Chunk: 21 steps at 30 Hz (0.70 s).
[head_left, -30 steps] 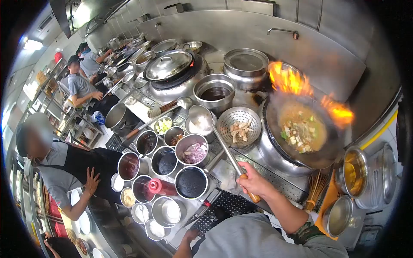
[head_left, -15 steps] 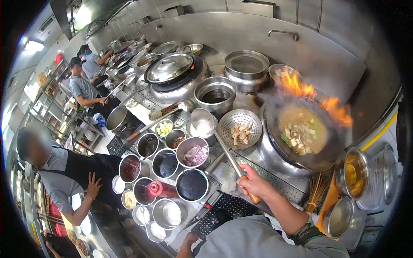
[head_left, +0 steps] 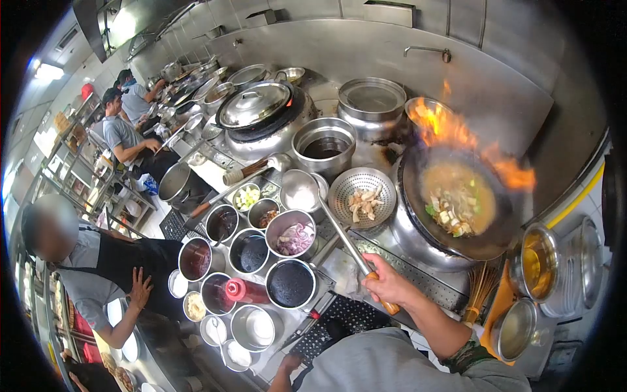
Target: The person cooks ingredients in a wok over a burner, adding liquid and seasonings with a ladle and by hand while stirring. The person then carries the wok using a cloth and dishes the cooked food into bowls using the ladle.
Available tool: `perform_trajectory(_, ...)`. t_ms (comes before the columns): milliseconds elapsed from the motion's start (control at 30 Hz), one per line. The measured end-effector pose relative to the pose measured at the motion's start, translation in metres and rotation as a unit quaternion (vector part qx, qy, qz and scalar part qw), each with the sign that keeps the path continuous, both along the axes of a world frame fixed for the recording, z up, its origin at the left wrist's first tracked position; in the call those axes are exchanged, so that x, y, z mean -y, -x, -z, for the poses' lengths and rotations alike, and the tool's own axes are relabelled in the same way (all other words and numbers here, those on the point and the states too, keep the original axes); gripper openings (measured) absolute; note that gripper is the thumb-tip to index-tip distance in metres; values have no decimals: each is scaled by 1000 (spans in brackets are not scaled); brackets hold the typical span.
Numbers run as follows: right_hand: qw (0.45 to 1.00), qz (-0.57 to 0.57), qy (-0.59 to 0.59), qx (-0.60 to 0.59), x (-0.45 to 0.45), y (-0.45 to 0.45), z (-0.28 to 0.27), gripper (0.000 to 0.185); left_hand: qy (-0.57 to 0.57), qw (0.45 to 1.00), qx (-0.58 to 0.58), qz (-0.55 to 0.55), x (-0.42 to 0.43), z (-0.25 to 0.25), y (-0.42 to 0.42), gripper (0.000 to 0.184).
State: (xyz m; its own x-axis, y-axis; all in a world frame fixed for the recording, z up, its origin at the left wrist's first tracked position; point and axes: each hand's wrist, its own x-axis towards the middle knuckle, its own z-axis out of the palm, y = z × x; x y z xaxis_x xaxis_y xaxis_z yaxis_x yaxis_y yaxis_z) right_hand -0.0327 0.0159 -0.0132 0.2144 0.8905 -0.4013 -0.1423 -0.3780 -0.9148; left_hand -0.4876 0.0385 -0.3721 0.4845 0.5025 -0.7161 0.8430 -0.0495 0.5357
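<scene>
My right hand is closed around the wooden handle of a long metal ladle. The ladle's round bowl is over the metal containers left of a perforated strainer; I cannot tell whether the pale area in it is contents or shine. Chunks of cooked-looking meat lie in the strainer. Right of it, a black wok holds broth with pale pieces and greens, and flames rise along its far rim. Low in the view, my left hand is near the counter's front edge, its fingers not clearly visible.
Several metal pots hold dark sauces, sliced onion and white powder; a red squeeze bottle lies among them. A bamboo brush and a bowl of oil are at right. A co-worker stands left; others work farther back.
The ladle's bowl has shifted slightly left and down, and my right hand has moved a little. The flames at the wok have spread higher. A co-worker farther back has turned their head.
</scene>
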Motion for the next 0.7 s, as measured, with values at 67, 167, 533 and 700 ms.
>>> perform_trajectory(67,1000,1,4,-7,-7,2,6,58,-13,992,-42,118,-4,-11,-7,30)
perform_trajectory(167,999,4,0,-40,-5,-3,4,57,43,997,-65,-6,-2,-12,-11,30)
perform_trajectory(533,995,33,3,-98,-6,0,4,56,85,990,-85,-81,-1,-14,-7,30)
perform_trajectory(700,994,17,7,-110,-6,-6,-4,57,133,976,-77,-154,-3,-24,-12,29)
